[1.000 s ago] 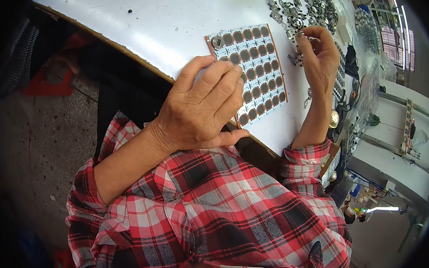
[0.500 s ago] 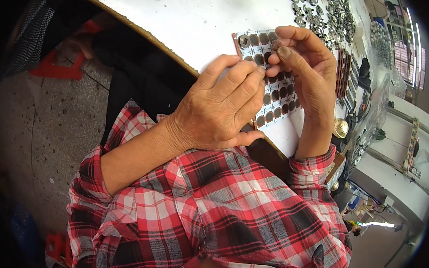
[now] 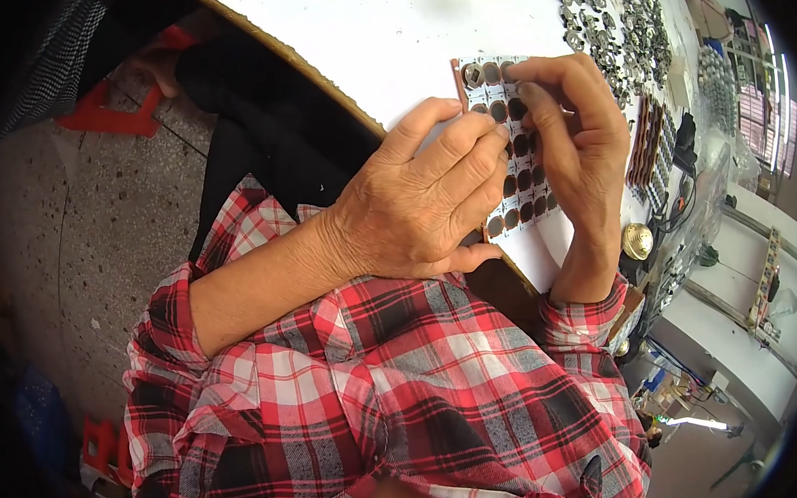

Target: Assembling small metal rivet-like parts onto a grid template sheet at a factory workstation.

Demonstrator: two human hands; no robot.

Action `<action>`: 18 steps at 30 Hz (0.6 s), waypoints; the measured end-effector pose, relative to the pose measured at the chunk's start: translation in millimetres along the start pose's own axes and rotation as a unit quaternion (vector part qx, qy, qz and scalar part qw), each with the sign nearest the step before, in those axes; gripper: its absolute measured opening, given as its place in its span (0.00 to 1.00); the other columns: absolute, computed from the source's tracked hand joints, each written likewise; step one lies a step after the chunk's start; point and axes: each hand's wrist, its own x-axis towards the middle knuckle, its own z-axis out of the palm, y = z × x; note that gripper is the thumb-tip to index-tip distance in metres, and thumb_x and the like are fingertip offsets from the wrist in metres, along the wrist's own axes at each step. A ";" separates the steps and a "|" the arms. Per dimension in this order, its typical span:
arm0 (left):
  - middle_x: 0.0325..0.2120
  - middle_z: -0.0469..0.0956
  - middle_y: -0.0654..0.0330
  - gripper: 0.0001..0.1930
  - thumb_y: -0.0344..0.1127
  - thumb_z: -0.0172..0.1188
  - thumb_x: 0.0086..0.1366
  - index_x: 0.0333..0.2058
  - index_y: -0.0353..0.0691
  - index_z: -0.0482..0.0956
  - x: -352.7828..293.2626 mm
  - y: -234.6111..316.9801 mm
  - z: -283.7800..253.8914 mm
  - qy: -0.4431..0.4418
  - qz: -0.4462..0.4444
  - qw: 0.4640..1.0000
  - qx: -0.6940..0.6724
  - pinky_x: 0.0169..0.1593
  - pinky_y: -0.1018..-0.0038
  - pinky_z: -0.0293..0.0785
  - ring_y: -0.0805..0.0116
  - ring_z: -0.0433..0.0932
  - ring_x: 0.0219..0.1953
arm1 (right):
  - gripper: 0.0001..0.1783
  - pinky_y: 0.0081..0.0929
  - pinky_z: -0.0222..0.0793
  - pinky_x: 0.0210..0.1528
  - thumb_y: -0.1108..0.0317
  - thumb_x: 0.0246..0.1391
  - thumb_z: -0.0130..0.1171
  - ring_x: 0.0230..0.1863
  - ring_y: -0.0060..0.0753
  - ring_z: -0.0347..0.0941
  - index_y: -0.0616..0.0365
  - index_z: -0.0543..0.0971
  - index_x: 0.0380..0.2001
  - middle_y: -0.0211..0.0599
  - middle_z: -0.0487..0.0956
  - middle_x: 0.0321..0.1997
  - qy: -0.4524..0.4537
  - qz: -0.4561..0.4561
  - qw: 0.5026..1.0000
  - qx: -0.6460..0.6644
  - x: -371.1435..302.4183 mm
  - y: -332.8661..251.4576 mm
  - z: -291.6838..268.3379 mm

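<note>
A panel of small white circuit boards with dark round pads (image 3: 524, 180) lies by the table's near edge. On its far-left pad sits a round metal clip (image 3: 472, 76). My left hand (image 3: 423, 194) rests palm down over the panel's left side. Its fingers are bent and spread, the thumb stretched out near the table edge; the fingertips' undersides are hidden. Over the panel's far right part, my right hand (image 3: 582, 131) has its thumb and index finger bent together at a pad. Anything between those fingertips is too small to make out.
Many loose metal clips (image 3: 617, 30) are spread on the white table (image 3: 369, 34) at the far right. Nearer, a stack of panels (image 3: 650, 150) stands beside a round gold-coloured object (image 3: 637, 241). A red plastic piece (image 3: 112, 115) shows below the table at left.
My right hand has moved from beside my left fingertips down onto the panel's far pads, thumb and index lowered. My left hand stays on the panel's left side. The whole view has shifted slightly.
</note>
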 end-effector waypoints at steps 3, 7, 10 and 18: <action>0.49 0.80 0.50 0.36 0.65 0.58 0.61 0.44 0.31 0.83 -1.8 -0.9 0.9 0.011 0.005 1.000 -0.007 0.62 0.53 0.69 0.55 0.77 0.56 | 0.05 0.11 0.66 0.24 0.76 0.67 0.58 0.27 0.12 0.73 0.62 0.80 0.44 0.27 0.79 0.36 0.021 0.177 0.968 0.179 -0.9 -16.8 -1.4; 0.48 0.80 0.50 0.35 0.65 0.57 0.61 0.43 0.32 0.83 -1.3 -0.3 1.3 0.009 0.003 1.000 -0.001 0.63 0.53 0.69 0.56 0.77 0.56 | 0.06 0.10 0.62 0.18 0.77 0.66 0.60 0.22 0.10 0.71 0.64 0.80 0.44 0.28 0.81 0.32 0.068 0.169 0.941 0.284 1.2 -15.0 10.0; 0.48 0.80 0.50 0.35 0.66 0.56 0.62 0.43 0.32 0.83 -1.7 -0.8 1.0 0.004 0.004 1.000 -0.004 0.63 0.53 0.69 0.56 0.77 0.56 | 0.05 0.10 0.63 0.20 0.77 0.64 0.62 0.23 0.11 0.72 0.65 0.81 0.43 0.29 0.83 0.33 0.044 0.149 0.958 0.240 1.5 -13.3 13.3; 0.48 0.81 0.51 0.36 0.67 0.55 0.63 0.43 0.33 0.83 -1.2 -1.8 2.8 0.014 0.007 1.000 0.008 0.63 0.53 0.69 0.57 0.77 0.56 | 0.07 0.13 0.74 0.34 0.80 0.62 0.63 0.31 0.14 0.79 0.64 0.82 0.43 0.30 0.85 0.35 0.065 0.084 0.979 0.177 0.6 -6.4 19.7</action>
